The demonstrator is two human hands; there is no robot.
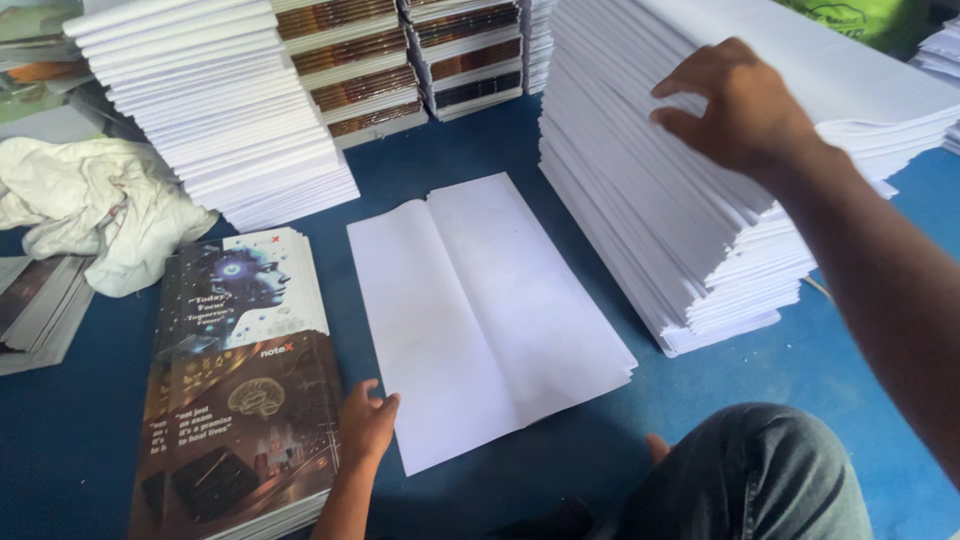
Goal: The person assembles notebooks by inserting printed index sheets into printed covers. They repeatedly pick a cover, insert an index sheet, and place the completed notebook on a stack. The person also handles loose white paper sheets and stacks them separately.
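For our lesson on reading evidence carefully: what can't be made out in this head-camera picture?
- Right hand: fingertips hidden behind the tall paper stack, grip unclear.
- Left hand: its fingers curl out of sight at the printed covers.
- Folded sheets: count too fine.
- Stack height: cut by top edge.

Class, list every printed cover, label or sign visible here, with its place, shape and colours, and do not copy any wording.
Printed cover stack: lower left under the left hand; rectangular sheets, dark blue and brown artwork.
Bound book stacks: top centre; white blocks with brown striped edges.
Covers at top left edge: partly hidden; greenish and orange.
No signs or screens.
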